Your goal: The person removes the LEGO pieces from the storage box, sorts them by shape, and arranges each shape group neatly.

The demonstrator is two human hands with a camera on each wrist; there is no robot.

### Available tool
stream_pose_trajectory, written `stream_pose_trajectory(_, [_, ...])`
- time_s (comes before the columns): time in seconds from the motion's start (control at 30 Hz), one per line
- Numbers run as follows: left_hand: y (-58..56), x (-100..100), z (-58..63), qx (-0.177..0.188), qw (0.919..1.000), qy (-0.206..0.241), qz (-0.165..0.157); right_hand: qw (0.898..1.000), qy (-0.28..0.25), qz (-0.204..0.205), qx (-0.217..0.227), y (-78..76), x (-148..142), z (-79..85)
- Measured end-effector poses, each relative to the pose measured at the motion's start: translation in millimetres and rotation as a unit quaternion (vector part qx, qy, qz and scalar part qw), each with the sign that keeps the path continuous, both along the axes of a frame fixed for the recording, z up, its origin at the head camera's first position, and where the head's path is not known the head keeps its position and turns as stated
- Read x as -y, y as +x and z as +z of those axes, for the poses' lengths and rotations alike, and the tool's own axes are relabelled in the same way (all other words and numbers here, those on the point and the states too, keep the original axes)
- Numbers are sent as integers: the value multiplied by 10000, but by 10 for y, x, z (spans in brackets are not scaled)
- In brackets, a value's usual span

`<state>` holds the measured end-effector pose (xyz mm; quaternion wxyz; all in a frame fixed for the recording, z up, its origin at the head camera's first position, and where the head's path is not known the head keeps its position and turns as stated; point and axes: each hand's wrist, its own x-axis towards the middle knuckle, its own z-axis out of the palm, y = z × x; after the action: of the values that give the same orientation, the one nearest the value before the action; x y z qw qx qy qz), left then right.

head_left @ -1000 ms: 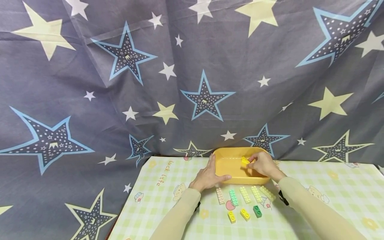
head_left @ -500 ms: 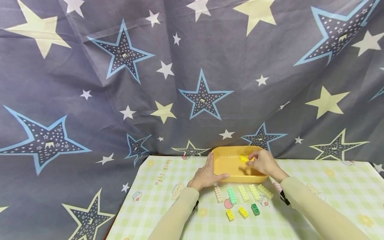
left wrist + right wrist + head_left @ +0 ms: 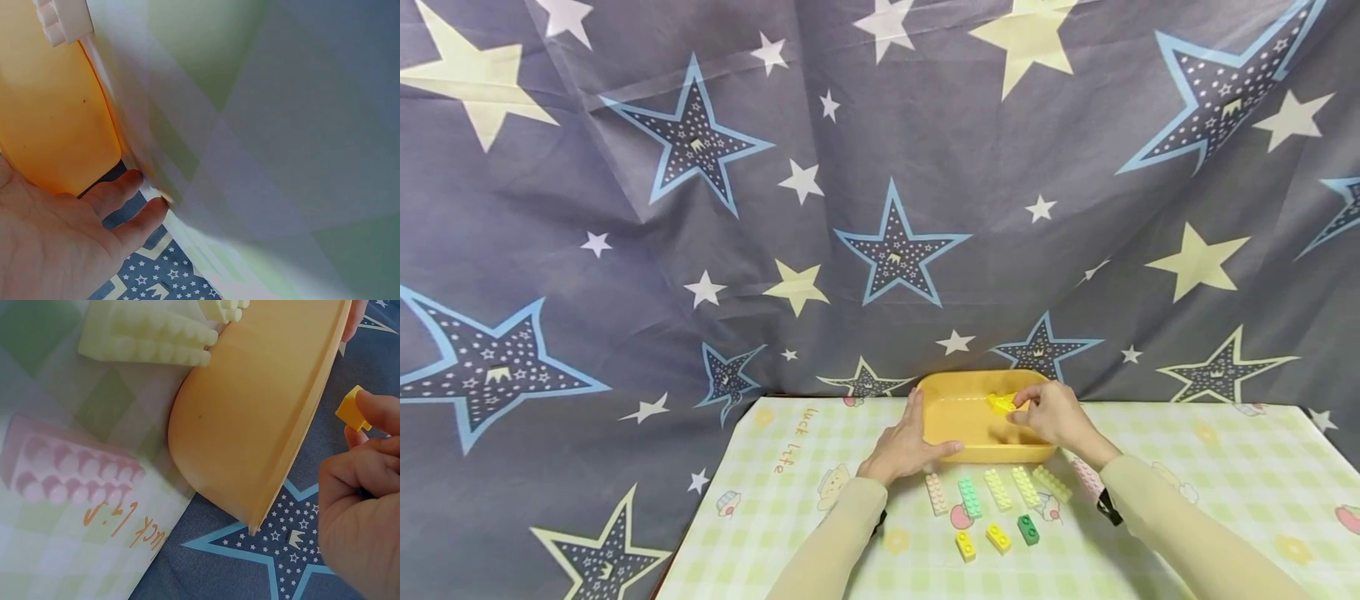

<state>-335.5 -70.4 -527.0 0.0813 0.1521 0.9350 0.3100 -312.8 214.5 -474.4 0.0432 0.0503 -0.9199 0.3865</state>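
Note:
An orange-yellow plastic basin point(image 3: 988, 454) stands at the back of the table. My left hand point(image 3: 901, 446) rests against its left end, fingers lying straight along the wall and thumb at the front rim. In the left wrist view the fingers point(image 3: 147, 222) are beside the basin. Over the basin's right half, my right hand point(image 3: 1060, 417) pinches a yellow toy brick point(image 3: 1000, 403) between thumb and fingers. That brick point(image 3: 352, 411) also shows in the right wrist view, beyond the basin's rim. Whether it touches the basin inside cannot be told.
In front of the basin lies a row of long bricks: pink point(image 3: 936, 494), mint green point(image 3: 969, 497) and several pale yellow point(image 3: 997, 489). Nearer are two small yellow bricks point(image 3: 966, 546) and a dark green brick point(image 3: 1027, 529). Another pink brick point(image 3: 1087, 477) lies by my right wrist.
The yellow brick has turned in my right hand's fingers, which stay over the basin. My left hand keeps its place. The whole head view has shifted, so everything appears slightly further left.

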Motion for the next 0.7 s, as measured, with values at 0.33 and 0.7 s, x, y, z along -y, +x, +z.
stream_pose_trajectory(0.33, [-25,6,-20,-20,10000,-19,-25,9999,-17,-110,63,112,-31,40])
stream_pose_trajectory(0.7, [3,3,7,-57,10000,-57,-15,9990,-274,-273,230,285,-79,16])
